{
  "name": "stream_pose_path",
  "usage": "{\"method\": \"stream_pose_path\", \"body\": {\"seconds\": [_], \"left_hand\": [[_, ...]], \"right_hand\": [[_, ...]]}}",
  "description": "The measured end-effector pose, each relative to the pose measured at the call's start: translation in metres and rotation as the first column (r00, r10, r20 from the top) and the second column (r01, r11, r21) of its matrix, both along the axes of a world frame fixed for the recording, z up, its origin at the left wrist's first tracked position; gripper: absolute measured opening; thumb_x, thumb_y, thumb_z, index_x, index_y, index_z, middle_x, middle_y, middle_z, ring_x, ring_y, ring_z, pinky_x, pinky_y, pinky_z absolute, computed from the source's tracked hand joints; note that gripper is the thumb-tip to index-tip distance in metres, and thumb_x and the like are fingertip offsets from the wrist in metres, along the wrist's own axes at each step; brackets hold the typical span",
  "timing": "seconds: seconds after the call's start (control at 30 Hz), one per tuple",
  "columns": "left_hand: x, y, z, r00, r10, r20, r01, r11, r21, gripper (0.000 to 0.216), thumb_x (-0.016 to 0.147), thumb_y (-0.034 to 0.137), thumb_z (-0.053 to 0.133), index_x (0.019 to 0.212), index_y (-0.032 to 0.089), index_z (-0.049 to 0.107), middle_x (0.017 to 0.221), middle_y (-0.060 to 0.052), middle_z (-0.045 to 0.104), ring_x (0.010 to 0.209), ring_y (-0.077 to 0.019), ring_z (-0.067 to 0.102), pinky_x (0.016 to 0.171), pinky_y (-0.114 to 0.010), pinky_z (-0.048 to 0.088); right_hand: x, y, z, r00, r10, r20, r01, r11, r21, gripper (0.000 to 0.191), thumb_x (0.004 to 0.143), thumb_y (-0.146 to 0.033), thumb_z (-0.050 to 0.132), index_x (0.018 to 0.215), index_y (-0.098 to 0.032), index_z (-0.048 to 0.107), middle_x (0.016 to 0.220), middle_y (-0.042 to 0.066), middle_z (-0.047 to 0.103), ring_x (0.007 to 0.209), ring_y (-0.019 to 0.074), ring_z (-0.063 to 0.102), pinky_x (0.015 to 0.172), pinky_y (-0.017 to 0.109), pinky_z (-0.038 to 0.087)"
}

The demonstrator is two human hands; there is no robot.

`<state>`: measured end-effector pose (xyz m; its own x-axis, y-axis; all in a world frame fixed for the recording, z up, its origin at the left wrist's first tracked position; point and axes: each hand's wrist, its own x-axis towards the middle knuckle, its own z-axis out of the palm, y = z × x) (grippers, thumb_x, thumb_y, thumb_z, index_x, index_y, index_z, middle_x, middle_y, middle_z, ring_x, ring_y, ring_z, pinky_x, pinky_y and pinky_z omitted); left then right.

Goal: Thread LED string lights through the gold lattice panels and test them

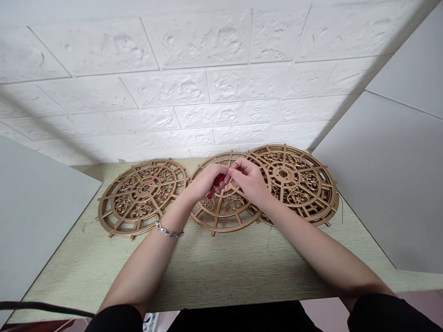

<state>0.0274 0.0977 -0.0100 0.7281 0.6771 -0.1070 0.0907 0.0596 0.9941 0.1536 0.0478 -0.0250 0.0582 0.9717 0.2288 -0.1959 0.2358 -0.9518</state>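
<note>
Above the middle disc [221, 213], left hand [203, 182] clasps a red tool [215, 185].

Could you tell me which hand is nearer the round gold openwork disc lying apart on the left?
Left. The left hand is just right of the round gold openwork disc; the right hand, farther right.

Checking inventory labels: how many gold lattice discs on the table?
3. The left disc is at the table's left, the middle disc in the centre, the right disc overlapping it. The right one looks stacked, so more may hide beneath.
</note>
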Motion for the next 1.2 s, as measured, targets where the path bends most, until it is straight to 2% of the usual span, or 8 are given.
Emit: {"method": "stream_pose_path", "body": {"seconds": [0.3,0.5,0.6,0.73,0.83,0.93,1.1,1.2], "left_hand": [[0.001,0.002,0.000,0.998,-0.010,0.062,0.012,1.000,-0.028,0.025,0.070,0.029,0.042,0.049,0.015,0.040,0.045,0.003,0.030,0.038,-0.0055,0.028,0.038,-0.020,0.020],[-0.017,0.017,0.013,0.978,0.191,0.087,-0.178,0.974,-0.137,0.021,0.068,0.025,0.038,0.048,0.016,0.037,0.044,0.004,0.025,0.035,-0.0048,0.023,0.036,-0.019,0.018],[-0.032,0.028,0.021,0.938,0.335,0.092,-0.314,0.930,-0.190,0.021,0.067,0.024,0.037,0.047,0.017,0.036,0.043,0.004,0.026,0.033,-0.0050,0.023,0.034,-0.019,0.020],[-0.045,0.040,0.022,0.895,0.432,0.109,-0.386,0.874,-0.293,0.018,0.065,0.024,0.036,0.048,0.018,0.035,0.041,0.004,0.025,0.030,-0.0062,0.023,0.033,-0.020,0.024],[-0.046,0.044,0.018,0.886,0.450,0.108,-0.389,0.851,-0.353,0.017,0.063,0.024,0.037,0.047,0.018,0.034,0.041,0.004,0.025,0.029,-0.0066,0.023,0.031,-0.020,0.025],[-0.043,0.044,0.014,0.889,0.447,0.100,-0.381,0.844,-0.378,0.017,0.063,0.022,0.038,0.047,0.017,0.035,0.041,0.004,0.025,0.029,-0.0067,0.023,0.030,-0.020,0.024],[-0.041,0.042,0.010,0.911,0.402,0.091,-0.338,0.854,-0.395,0.019,0.064,0.021,0.038,0.045,0.016,0.037,0.041,0.004,0.026,0.029,-0.0061,0.023,0.029,-0.019,0.023],[-0.040,0.041,0.010,0.920,0.381,0.087,-0.316,0.857,-0.407,0.021,0.065,0.020,0.037,0.044,0.016,0.038,0.041,0.004,0.025,0.029,-0.0062,0.023,0.029,-0.019,0.023]], "right_hand": [[0.003,0.001,0.000,0.996,-0.033,0.086,0.032,0.999,0.018,0.013,0.070,-0.025,0.057,0.065,-0.017,0.048,0.056,-0.005,0.052,0.042,0.0041,0.038,0.042,0.018,0.033],[0.023,0.008,0.003,0.978,-0.187,0.097,0.188,0.982,0.003,0.022,0.080,-0.041,0.049,0.077,-0.020,0.054,0.068,-0.001,0.049,0.052,0.0067,0.041,0.051,0.021,0.039],[0.035,0.014,0.003,0.906,-0.387,0.172,0.387,0.921,0.035,0.022,0.078,-0.037,0.051,0.095,-0.022,0.051,0.092,0.003,0.052,0.076,0.0123,0.050,0.070,0.028,0.044],[0.040,0.017,0.006,0.734,-0.590,0.335,0.581,0.802,0.140,0.044,0.073,-0.024,0.055,0.114,-0.024,0.040,0.119,0.008,0.041,0.110,0.0214,0.041,0.091,0.040,0.037],[0.035,0.012,0.011,0.715,-0.475,0.513,0.448,0.874,0.186,0.036,0.075,-0.022,0.052,0.110,-0.023,0.046,0.124,0.009,0.040,0.115,0.0233,0.038,0.095,0.043,0.033],[0.027,0.009,0.016,0.641,-0.191,0.743,0.255,0.966,0.028,0.020,0.080,-0.027,0.045,0.096,-0.021,0.055,0.114,0.007,0.051,0.106,0.0227,0.046,0.091,0.043,0.034],[0.018,0.027,0.018,0.350,0.026,0.937,0.207,0.973,-0.104,0.035,0.087,-0.031,0.032,0.063,-0.016,0.053,0.076,0.005,0.059,0.076,0.0185,0.053,0.082,0.040,0.035],[0.016,0.050,0.015,0.310,0.063,0.949,0.230,0.963,-0.139,0.040,0.087,-0.036,0.032,0.056,-0.016,0.047,0.060,0.004,0.053,0.059,0.0159,0.050,0.066,0.031,0.037]]}}
